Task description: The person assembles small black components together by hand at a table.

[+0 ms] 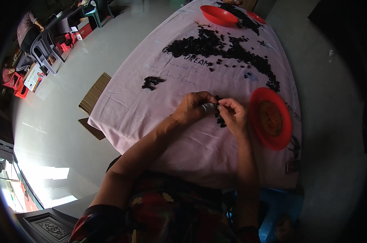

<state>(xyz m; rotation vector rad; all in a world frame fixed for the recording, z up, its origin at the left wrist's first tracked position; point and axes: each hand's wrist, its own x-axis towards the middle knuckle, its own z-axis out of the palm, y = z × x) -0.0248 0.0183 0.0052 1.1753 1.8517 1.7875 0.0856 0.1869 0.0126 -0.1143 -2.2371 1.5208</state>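
Observation:
Over the pink cloth (167,101) my left hand (189,108) and my right hand (235,116) meet with fingertips pinched. Between them is a small black piece (217,102), mostly covered by the fingers. Something whitish (209,107) shows at my left fingers; I cannot tell what it is. Several loose black pieces (220,120) lie just under my hands. To the left sits a small heap of black pieces (151,82). Beside my right hand stands a shallow red bowl (286,121) with a brownish bottom. Farther off spreads a large heap of black pieces (203,43).
At the far end are a red basin (219,16) and another red dish (256,17). A dark object (293,166) lies at the table's right edge. Cardboard (95,93) is on the floor left of the table. Grey chairs (45,50) and people are farther left.

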